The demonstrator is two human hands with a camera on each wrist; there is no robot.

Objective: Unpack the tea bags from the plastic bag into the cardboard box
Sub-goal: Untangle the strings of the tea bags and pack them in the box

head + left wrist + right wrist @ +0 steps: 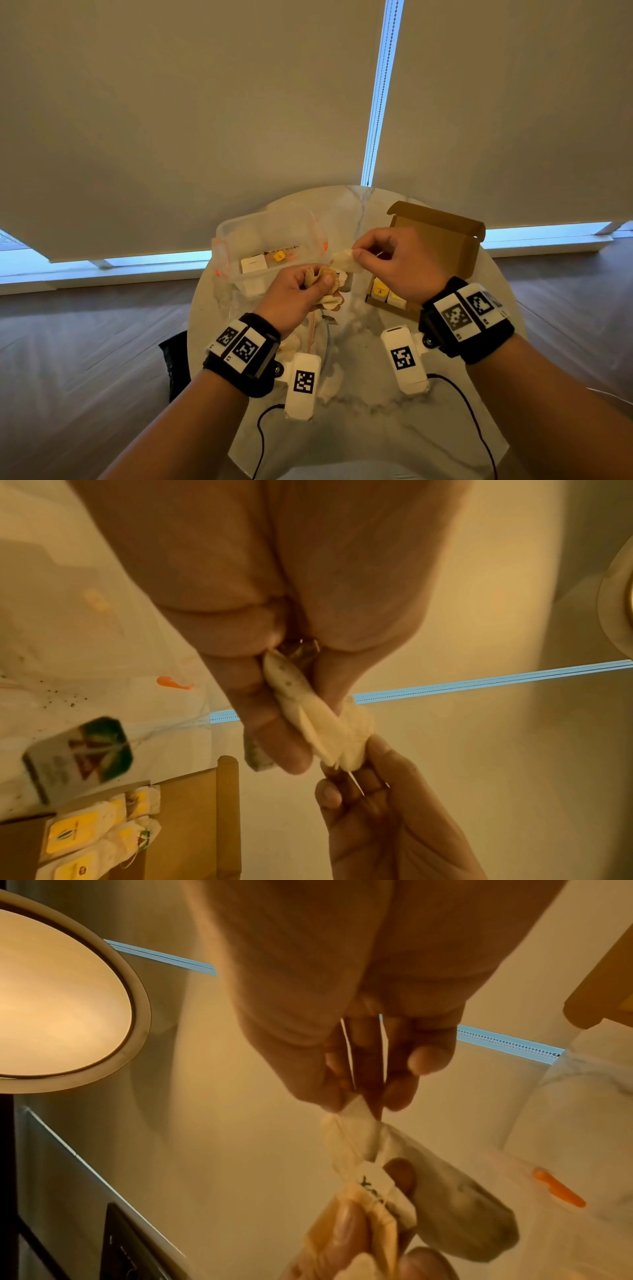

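My left hand (317,281) grips a crumpled bunch of pale tea bags (329,291) above the table's middle. My right hand (356,255) pinches one tea bag (342,259) at the bunch's upper right, still touching it. In the left wrist view the bunch of tea bags (308,710) runs between my left fingers (274,745) and the right hand (346,775). In the right wrist view the pinched tea bag (356,1131) hangs below my right fingertips (397,1093). The open cardboard box (445,240) at the right holds yellow-tagged tea bags (385,291). The clear plastic bag (318,337) lies flat under my left wrist.
A clear plastic tub (239,229) with orange latches stands at the back left of the round marble table (394,428). In the left wrist view a green paper tag (78,756) dangles over the cardboard box (192,818). Window blinds hang close behind the table.
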